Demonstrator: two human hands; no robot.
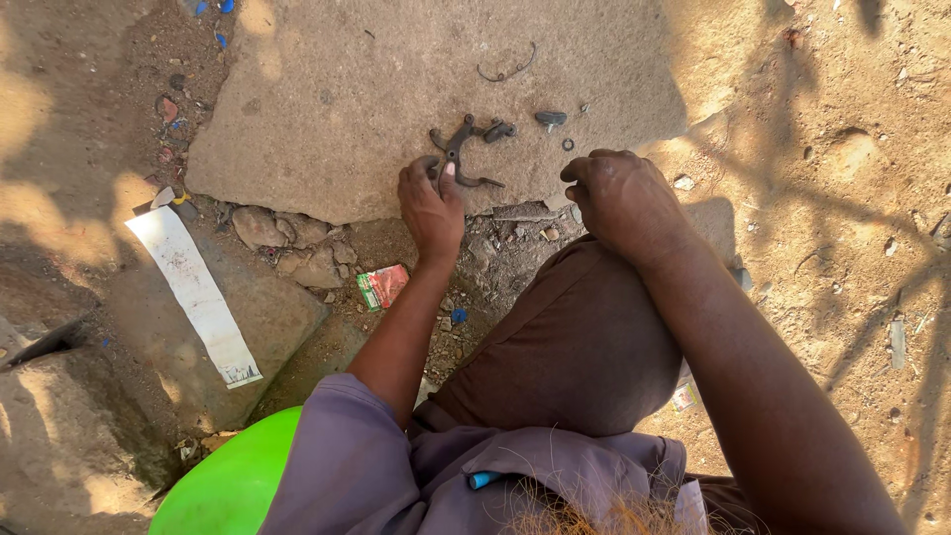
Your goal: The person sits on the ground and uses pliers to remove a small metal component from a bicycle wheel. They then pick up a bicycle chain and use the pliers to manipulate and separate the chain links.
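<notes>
**Layout around the stone slab**

On the stone slab (347, 89), near its front edge, lies a forked metal part (464, 149); the left hand (431, 203) rests on the part's near end. Right of the part on the slab sit a small pebble-like piece (551, 118) and a ring (568, 144); behind it lies a bent wire (505, 69). The right hand (619, 198) rests at the slab's front right corner. Before the slab lie rubble and a wrapper (382, 286); to its front left, a paper strip (193, 292).

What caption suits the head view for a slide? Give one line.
Seated person's left hand presses a dark forked metal part on a stone slab; right hand rests loosely closed beside it.
</notes>
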